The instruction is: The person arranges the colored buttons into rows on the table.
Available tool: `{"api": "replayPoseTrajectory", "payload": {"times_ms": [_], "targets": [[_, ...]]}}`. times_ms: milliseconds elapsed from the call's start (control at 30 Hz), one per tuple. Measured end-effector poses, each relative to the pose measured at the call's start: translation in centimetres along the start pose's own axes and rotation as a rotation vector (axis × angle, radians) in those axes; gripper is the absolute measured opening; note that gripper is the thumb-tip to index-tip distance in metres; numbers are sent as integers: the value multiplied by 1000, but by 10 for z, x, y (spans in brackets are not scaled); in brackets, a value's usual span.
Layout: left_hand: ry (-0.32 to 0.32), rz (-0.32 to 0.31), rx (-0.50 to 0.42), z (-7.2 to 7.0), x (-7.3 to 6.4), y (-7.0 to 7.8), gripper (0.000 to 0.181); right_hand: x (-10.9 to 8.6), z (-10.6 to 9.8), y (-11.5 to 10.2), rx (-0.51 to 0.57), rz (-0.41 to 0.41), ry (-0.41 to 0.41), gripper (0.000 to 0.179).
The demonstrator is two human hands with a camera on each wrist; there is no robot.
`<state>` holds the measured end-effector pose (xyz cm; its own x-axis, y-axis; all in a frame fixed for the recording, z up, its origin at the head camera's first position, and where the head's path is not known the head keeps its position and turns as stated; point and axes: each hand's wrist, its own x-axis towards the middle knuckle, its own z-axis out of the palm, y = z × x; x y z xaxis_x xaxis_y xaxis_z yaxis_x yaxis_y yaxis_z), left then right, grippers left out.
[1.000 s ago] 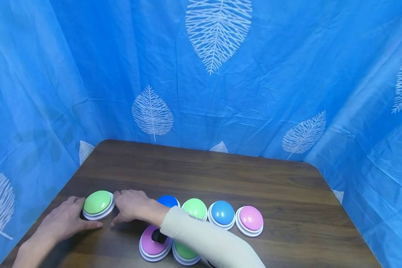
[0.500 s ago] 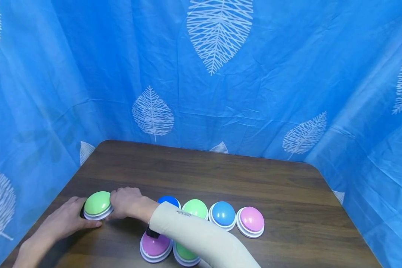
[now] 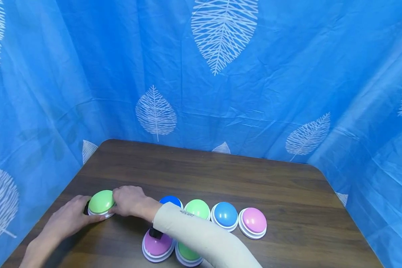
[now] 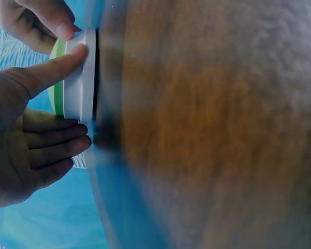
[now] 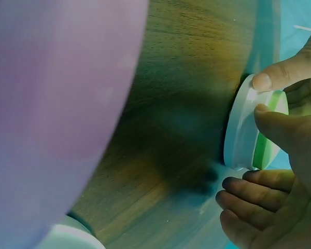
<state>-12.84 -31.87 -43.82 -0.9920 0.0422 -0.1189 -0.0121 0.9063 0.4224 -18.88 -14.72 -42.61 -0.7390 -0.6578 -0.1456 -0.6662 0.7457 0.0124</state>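
Note:
A round push button with a light green dome (image 3: pixel 101 201) and a white base (image 5: pixel 242 127) is at the left of the table, between both hands. My left hand (image 3: pixel 68 217) grips its left side, thumb on the near edge of the base in the left wrist view. From the right, my right hand (image 3: pixel 130 201) holds the same button by thumb and fingers. The base looks slightly tilted in the right wrist view; whether it is fully off the table cannot be told. Below the right forearm lies a purple button (image 3: pixel 157 244).
Beside the purple button is a darker green one (image 3: pixel 186 253), partly under the sleeve. Behind stands a row: dark blue (image 3: pixel 171 201), light green (image 3: pixel 197 208), blue (image 3: pixel 225 214) and pink (image 3: pixel 254 221) buttons. Blue leaf-print cloth (image 3: pixel 254 93) surrounds the wooden table (image 3: pixel 288 193).
My right hand has closed in on the light green button's right side, and the button now looks slightly tilted. The left hand stays at its left side. The head view has shifted slightly.

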Motion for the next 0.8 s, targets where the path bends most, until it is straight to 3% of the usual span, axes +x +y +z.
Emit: {"api": "replayPoseTrajectory", "payload": {"times_ms": [167,300,467,600,800], "targets": [[-13,-37,4,0,1,4,82,-1,-2,4,40,-16,13,40],[35,-20,4,-4,-6,6,80,-3,-4,7,91,-38,47,45],[122,28,-7,-15,-15,12,78,-10,-10,17,190,-97,100,50],[190,38,-3,-22,-23,24,87,-21,-18,30,293,-166,146,55],[378,94,0,-26,-39,44,84,-36,-32,44,383,-245,231,63]]}}
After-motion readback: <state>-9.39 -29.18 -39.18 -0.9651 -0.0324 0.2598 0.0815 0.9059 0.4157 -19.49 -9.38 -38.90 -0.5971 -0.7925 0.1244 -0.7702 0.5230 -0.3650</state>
